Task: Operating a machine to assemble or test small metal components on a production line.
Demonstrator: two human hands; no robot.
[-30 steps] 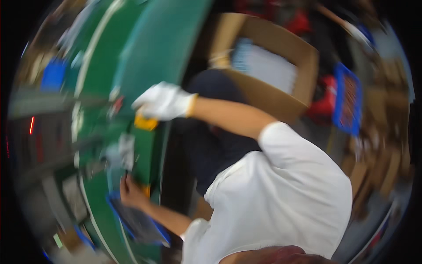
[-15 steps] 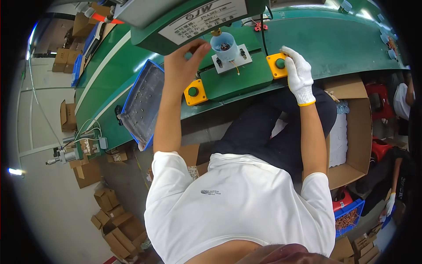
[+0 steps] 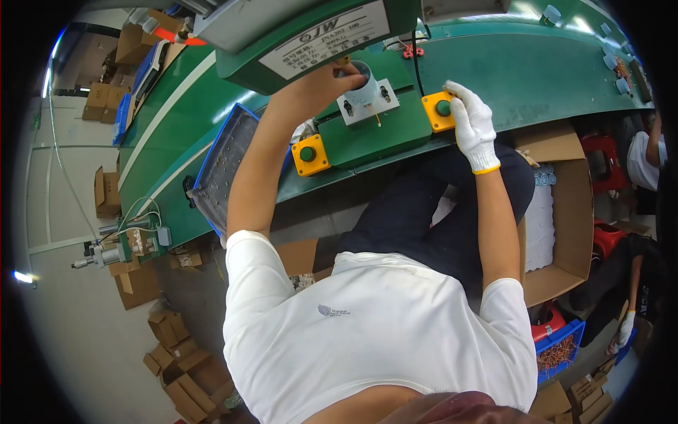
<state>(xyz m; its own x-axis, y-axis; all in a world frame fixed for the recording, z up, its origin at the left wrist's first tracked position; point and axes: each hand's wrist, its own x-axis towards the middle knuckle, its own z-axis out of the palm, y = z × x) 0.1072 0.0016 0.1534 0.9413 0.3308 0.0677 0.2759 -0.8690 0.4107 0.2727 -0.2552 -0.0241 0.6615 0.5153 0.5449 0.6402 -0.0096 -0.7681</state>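
Observation:
A light blue plastic cup stands on a silver plate fixed to the green press base. My bare left hand is at the cup's mouth, fingers pinched together and dipping over its rim. Their tips, and anything between them, are hidden inside. Above hangs the green press head. My right hand, in a white knit glove, lies with fingers stretched out along the right edge of a yellow button box with a green button. A second yellow button box sits left of the base, below my left forearm.
Left of the press, a blue-rimmed tray holds small dark parts. An open carton with white packing and clear blue cups stands by my right leg. Further right are a blue crate of copper-coloured parts and another person's gloved hand.
My left hand has moved right, from beside the cup to its mouth, with fingertips now inside. My right hand stays by the button box. The whole view has shifted slightly.

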